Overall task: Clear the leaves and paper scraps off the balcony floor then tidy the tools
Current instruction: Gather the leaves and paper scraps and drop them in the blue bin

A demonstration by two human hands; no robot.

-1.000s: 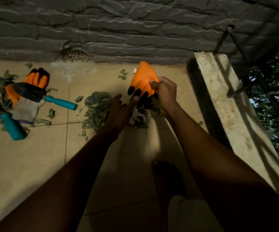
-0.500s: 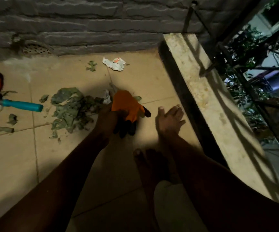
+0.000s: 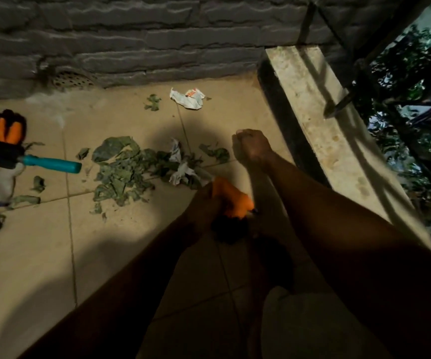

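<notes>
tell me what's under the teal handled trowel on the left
An orange and grey glove lies under the trowel: fingers show beyond the blade, cuff nearer. Its palm and whatever lies beneath are covered.

Left grip [image 3: 205, 203], right grip [image 3: 253, 149], left forearm [image 3: 144, 281] and right forearm [image 3: 325, 224] are bare; pale cloth [image 3: 299, 325] covers 1 leg.
</notes>
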